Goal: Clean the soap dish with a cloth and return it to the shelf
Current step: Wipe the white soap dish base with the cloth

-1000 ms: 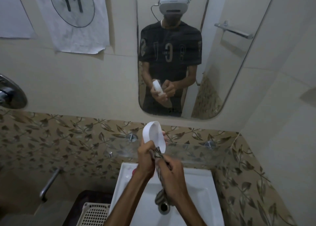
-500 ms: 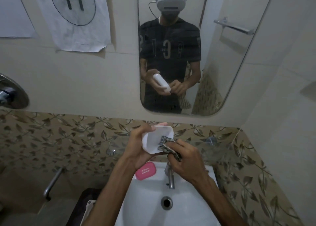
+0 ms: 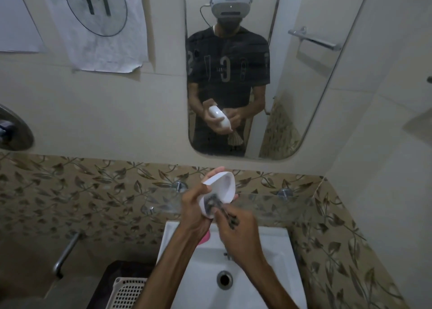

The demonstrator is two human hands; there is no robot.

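My left hand [image 3: 195,207] grips a white oval soap dish [image 3: 222,187], tilted up on its end above the back of the sink, hollow side facing me. My right hand [image 3: 236,229] is closed on a dark patterned cloth [image 3: 218,205] and presses it into the lower part of the dish's hollow. The cloth and right hand are blurred. A glass shelf [image 3: 264,198] runs along the tiled wall just behind the dish. The mirror [image 3: 292,86] shows both hands on the dish from the other side.
A white sink [image 3: 275,257] with its drain [image 3: 224,278] lies below my hands. A pink soap bar [image 3: 205,237] peeks out on the sink's left rim under my left wrist. A white lattice basket [image 3: 128,292] sits lower left, beside a metal handle [image 3: 67,252].
The dish has turned from lying sideways to standing on end. My right hand with the cloth has slid from the dish's right side down into its lower hollow.
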